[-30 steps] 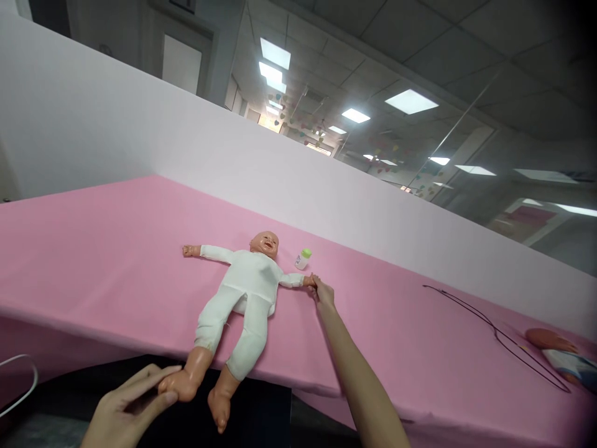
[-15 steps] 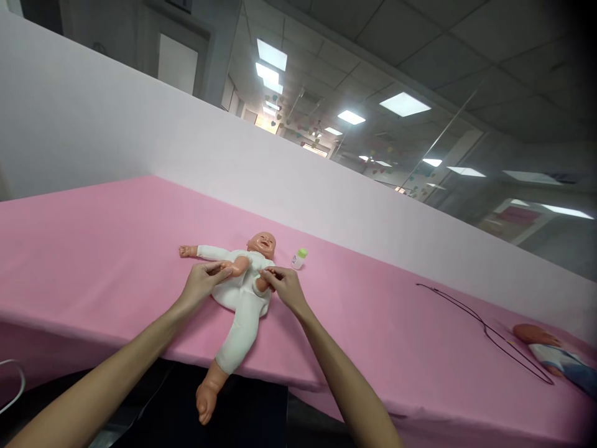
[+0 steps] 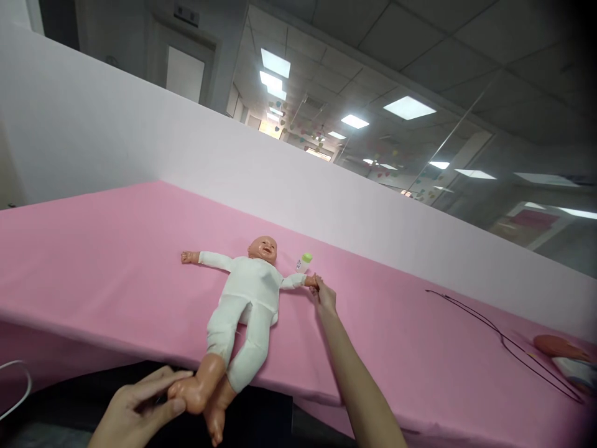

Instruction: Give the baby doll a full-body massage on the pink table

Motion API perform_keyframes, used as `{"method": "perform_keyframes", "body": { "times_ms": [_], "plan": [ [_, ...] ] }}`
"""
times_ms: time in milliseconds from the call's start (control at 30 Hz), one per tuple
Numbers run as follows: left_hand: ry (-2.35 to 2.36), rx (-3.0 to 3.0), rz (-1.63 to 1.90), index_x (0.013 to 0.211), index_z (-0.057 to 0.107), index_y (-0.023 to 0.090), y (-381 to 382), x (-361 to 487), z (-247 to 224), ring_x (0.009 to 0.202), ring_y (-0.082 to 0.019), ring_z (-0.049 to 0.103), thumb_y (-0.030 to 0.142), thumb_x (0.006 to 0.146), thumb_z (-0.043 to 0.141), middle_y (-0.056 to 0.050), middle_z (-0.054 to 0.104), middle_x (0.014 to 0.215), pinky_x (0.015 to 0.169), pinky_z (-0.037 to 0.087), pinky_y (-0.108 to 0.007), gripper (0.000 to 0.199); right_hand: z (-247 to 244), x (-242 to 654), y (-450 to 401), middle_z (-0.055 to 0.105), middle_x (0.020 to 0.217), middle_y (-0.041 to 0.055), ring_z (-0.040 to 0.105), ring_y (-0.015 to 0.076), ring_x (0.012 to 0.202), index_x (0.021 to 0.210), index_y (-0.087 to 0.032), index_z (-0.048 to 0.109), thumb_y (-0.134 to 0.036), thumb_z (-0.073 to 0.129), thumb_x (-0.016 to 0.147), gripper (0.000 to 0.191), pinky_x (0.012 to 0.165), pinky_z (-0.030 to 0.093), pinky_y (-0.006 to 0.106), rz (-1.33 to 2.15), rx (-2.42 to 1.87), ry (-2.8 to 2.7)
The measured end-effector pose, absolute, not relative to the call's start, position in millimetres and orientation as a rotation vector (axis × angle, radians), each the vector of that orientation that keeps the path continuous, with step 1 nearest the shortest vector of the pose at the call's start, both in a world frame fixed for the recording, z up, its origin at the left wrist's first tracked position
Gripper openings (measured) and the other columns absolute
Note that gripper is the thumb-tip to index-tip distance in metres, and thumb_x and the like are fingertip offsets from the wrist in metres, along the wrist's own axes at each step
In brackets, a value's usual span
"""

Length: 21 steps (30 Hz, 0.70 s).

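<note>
Nearest, lower left: the person's left hand (image 3: 140, 407), coming up from the bottom edge, wrist low and cut off by the picture. Thumb below and forefinger above pinch the toe end of one foot of a large baby doll (image 3: 252, 283), white cloth body and limbs, tan plastic head, hands and feet. Remaining fingers of this hand curl behind, partly hidden. The held foot overlaps the other foot (image 3: 217, 410), which hangs free; both lie beyond the front edge of a table covered in smooth pink cloth (image 3: 377, 323). A thin white cable (image 3: 28, 379) loops at far left.

Right forearm reaches long and straight up from the bottom edge, leaning left. Right hand (image 3: 325, 295) bent at the wrist, fingers closed on the doll's small hand; exact thumb placing cannot be told. That doll arm is drawn out sideways; the opposite one lies outstretched, loose on the cloth. Doll on its back, head away from the person.

Just beyond the held arm: a small whitish bottle with lime-green cap (image 3: 304, 263). Far right: thin black cord (image 3: 487, 323), then a second, smaller doll, partly cut off (image 3: 562, 348). Behind all, a plain white partition (image 3: 289, 183).
</note>
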<state>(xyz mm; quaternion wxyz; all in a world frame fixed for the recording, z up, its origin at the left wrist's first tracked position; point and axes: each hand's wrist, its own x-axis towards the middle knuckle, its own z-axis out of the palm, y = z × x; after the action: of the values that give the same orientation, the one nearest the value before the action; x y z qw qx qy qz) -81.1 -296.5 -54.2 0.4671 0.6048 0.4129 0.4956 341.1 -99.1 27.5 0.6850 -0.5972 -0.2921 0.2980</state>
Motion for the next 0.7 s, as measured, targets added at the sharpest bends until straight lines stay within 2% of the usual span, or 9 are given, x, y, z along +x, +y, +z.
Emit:
{"method": "perform_keyframes", "body": {
  "times_ms": [67, 133, 233, 367, 467, 567, 700],
  "plan": [
    [1.024, 1.503, 1.269, 0.094, 0.088, 0.028, -278.7, -73.6, -30.9, 0.078, -0.027, 0.075, 0.055, 0.081, 0.08, -0.005, 0.078, 0.082, 0.071, 0.062, -0.03, 0.031, 46.3, 326.6, -99.6, 0.071, 0.072, 0.0042, 0.059, 0.0144, 0.06, 0.075, -0.017, 0.074, -0.05, 0.091, 0.066, 0.038, 0.058, 0.053, 0.027, 0.692, -1.258, -0.762],
    [1.049, 1.491, 1.316, 0.094, 0.087, 0.025, -249.9, -65.9, -4.1, 0.084, -0.028, 0.075, 0.056, 0.08, 0.081, -0.006, 0.08, 0.088, 0.075, 0.061, -0.031, 0.034, 64.4, 304.9, -106.2, 0.073, 0.076, 0.0051, 0.057, 0.0135, 0.06, 0.082, -0.015, 0.078, -0.054, 0.089, 0.07, 0.042, 0.06, 0.052, 0.028, 0.72, -1.199, -0.983],
    [1.043, 1.44, 1.35, 0.099, 0.086, 0.021, -195.9, -49.4, 25.2, 0.1, -0.032, 0.074, 0.057, 0.081, 0.08, -0.008, 0.082, 0.101, 0.087, 0.059, -0.037, 0.041, 74.0, 263.2, -126.9, 0.067, 0.064, 0.0025, 0.052, 0.0133, 0.054, 0.074, -0.015, 0.078, -0.059, 0.081, 0.08, 0.044, 0.057, 0.046, 0.028, 0.767, -1.217, -1.464],
    [0.945, 1.415, 1.336, 0.093, 0.085, 0.016, -141.9, -27.0, 34.7, 0.099, -0.031, 0.075, 0.06, 0.083, 0.079, -0.011, 0.082, 0.099, 0.086, 0.058, -0.036, 0.045, 61.1, 227.2, -146.1, 0.062, 0.06, -0.0009, 0.052, 0.0132, 0.058, 0.068, -0.017, 0.075, -0.057, 0.072, 0.09, 0.046, 0.057, 0.042, 0.025, 0.778, -1.172, -1.741],
    [0.937, 1.418, 1.308, 0.098, 0.085, 0.015, -142.6, -28.0, 33.3, 0.102, -0.032, 0.075, 0.06, 0.085, 0.077, -0.012, 0.082, 0.102, 0.086, 0.059, -0.036, 0.048, 58.2, 240.5, -135.3, 0.065, 0.062, 0.0003, 0.054, 0.0133, 0.057, 0.075, -0.015, 0.079, -0.057, 0.075, 0.087, 0.044, 0.057, 0.044, 0.026, 0.8, -1.2, -1.64],
    [0.997, 1.454, 1.313, 0.102, 0.085, 0.019, -176.3, -50.6, 25.6, 0.106, -0.034, 0.075, 0.06, 0.084, 0.077, -0.01, 0.082, 0.107, 0.089, 0.061, -0.038, 0.045, 62.0, 281.0, -111.1, 0.067, 0.061, 0.0023, 0.054, 0.013, 0.055, 0.077, -0.013, 0.079, -0.056, 0.084, 0.078, 0.044, 0.057, 0.047, 0.027, 0.801, -1.235, -1.306],
    [1.231, 1.452, 1.369, 0.093, 0.087, 0.027, -235.7, -99.4, -10.6, 0.094, -0.032, 0.078, 0.063, 0.071, 0.084, -0.006, 0.083, 0.1, 0.079, 0.064, -0.032, 0.042, 52.8, 338.6, -91.8, 0.071, 0.068, 0.0038, 0.056, 0.0117, 0.057, 0.072, -0.015, 0.075, -0.035, 0.089, 0.076, 0.025, 0.059, 0.053, 0.025, 0.835, -1.282, -0.75]
  ]
}}
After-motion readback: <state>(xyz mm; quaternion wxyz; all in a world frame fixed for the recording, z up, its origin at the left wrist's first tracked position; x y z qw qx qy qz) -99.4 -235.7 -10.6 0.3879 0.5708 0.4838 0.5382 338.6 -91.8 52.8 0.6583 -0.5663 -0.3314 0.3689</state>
